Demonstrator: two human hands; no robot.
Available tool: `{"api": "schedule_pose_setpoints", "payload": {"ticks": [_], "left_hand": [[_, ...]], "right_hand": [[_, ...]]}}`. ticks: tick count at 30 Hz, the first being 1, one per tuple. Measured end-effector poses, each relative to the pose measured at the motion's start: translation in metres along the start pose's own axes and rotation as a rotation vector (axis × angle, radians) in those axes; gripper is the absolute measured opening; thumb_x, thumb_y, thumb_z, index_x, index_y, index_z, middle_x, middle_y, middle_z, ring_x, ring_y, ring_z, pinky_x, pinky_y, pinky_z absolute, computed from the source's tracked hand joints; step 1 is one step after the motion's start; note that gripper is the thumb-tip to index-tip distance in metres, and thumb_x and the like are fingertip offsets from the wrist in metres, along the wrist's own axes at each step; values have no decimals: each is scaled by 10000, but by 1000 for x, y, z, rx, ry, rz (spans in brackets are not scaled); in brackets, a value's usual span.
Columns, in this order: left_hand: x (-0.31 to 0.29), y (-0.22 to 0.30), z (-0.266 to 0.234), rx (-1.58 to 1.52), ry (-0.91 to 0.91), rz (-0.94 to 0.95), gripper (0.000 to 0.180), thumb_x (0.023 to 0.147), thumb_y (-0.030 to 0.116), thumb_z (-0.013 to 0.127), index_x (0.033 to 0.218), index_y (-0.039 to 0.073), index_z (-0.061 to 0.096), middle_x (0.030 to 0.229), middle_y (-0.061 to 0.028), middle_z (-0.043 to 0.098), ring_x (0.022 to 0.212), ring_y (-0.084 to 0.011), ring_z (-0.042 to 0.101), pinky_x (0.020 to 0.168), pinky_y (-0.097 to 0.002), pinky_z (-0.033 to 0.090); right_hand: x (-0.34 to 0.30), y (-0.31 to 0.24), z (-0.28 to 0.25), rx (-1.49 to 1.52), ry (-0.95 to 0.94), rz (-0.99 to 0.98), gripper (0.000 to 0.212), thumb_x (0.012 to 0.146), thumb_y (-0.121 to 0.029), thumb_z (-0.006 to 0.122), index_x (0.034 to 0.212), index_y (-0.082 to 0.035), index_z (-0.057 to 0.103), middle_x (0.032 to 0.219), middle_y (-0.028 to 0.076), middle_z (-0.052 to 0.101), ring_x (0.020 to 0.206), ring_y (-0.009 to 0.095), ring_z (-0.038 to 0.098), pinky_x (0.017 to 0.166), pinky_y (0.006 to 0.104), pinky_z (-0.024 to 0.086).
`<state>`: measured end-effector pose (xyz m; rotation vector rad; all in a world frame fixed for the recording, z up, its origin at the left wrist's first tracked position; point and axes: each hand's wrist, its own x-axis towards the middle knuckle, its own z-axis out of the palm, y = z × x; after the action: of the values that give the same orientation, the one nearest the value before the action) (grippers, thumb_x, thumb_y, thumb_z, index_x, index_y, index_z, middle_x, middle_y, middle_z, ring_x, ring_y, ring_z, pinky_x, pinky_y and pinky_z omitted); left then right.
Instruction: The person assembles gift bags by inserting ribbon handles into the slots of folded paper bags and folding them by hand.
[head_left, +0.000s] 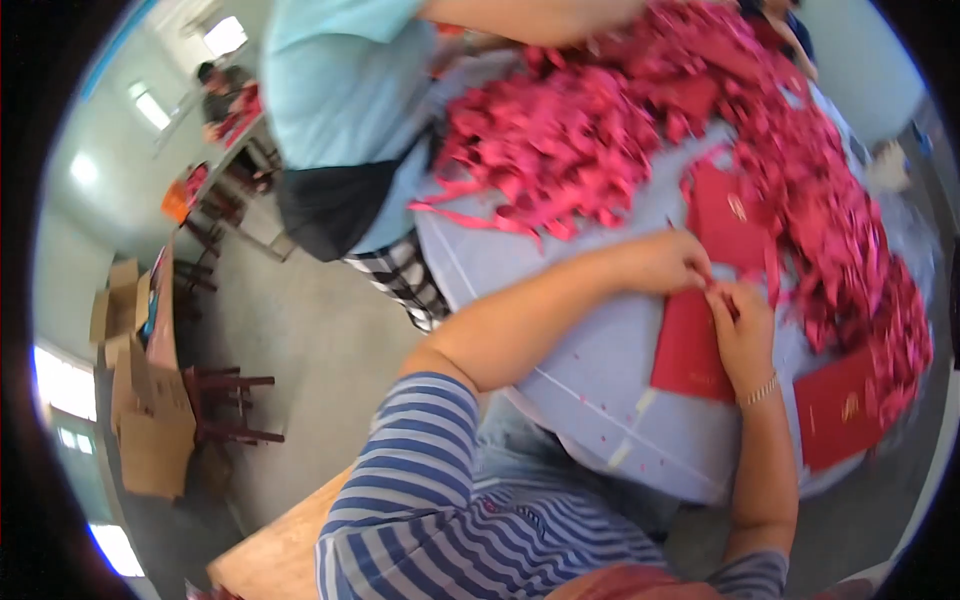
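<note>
A flat red bag (pixel 690 350), like an envelope, lies on the cloth-covered table in front of me. My left hand (pixel 668 262) reaches in from the left with its fingers pinched at the bag's upper edge. My right hand (pixel 742 318) rests over the bag's right side, thumb and fingertips closed against the left fingertips. A bit of pink-red ribbon shows between the two hands; the fingers hide most of it. Just beyond lies another red bag (pixel 728 220) with a gold mark. A third red bag (pixel 838 412) sits to the right of my right forearm.
Pink ribbons (pixel 560 145) lie in a large tangled pile, which runs along the right side (pixel 820 230). A person in a light blue shirt (pixel 345 90) stands close at the left. Cardboard boxes (pixel 150 420) and a dark red stool (pixel 225 400) stand farther left.
</note>
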<state>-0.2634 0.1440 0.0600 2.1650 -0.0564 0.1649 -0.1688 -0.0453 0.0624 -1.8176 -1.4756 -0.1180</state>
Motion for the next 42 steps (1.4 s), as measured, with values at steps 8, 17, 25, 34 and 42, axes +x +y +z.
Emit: {"api": "schedule_pose_setpoints", "payload": {"ticks": [8,17,25,34,42], "left_hand": [[-9,13,-24,-434,-9,-179,208,944,75,569,1104,-18,663,977,-30,681,908,-101,610,823,-256,490],[-10,18,-20,-403,-53,-250,237,958,73,566,1167,-5,648,1011,6,661,942,-73,583,870,-231,455],[-11,24,-19,-405,-28,-265,226,954,81,578,1150,3,661,992,9,665,924,-68,581,852,-228,459],[-10,30,-16,-344,-30,-258,212,914,52,636,1115,4,684,956,-2,685,895,-59,613,820,-216,483],[-9,26,-14,-391,-44,-259,227,911,46,639,1131,8,683,941,15,673,873,-55,602,801,-211,475]], "right_hand": [[16,-13,-13,302,51,354,88,860,-96,656,873,-13,629,791,135,638,698,254,647,635,370,487],[9,2,-13,43,49,69,103,863,-141,646,854,-45,608,783,90,626,721,269,630,629,386,478],[8,-2,-11,34,29,79,106,867,-160,640,864,-56,618,808,98,625,744,294,624,637,402,482],[6,-6,-7,48,28,100,101,869,-138,626,879,-40,602,846,134,615,796,336,613,674,428,479],[8,-7,-13,52,0,132,103,859,-115,628,861,-18,593,834,147,616,799,348,611,691,437,479]]}}
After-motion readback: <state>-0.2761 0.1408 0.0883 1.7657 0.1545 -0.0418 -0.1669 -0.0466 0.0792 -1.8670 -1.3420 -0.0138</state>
